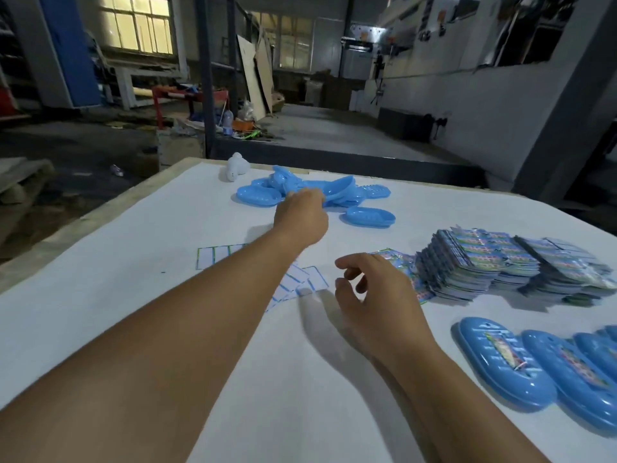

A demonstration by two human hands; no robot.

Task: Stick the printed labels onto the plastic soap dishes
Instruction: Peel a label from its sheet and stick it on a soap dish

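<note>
Head view: the left hand [302,213] is stretched far across the white desk [117,279] to the heap of blue dishes [300,188]. Its fingertips are at the heap's near edge, but they are turned away and blurred, so I cannot tell whether they grip a dish or only touch one. The reach looks like fetching the next bare dish.

The right hand [374,295] hovers low over the desk with fingers loosely curled and holding nothing — probably waiting beside the labels so it can peel one once a dish arrives. Just left of it lie white backing sheets [300,282] with blue borders, partly under the left forearm. Just right of it is a colourful label sheet [405,262], and beyond that the label stacks [484,265], near enough for the right hand.

At the near right edge, labelled dishes [500,359] lie in an overlapping row, undersides up, each with a printed label on it — finished work kept well apart from the bare heap. One dish [370,217] sits alone just beside the heap. A small white object [237,166] stands at the far edge; what it is I cannot tell.
</note>
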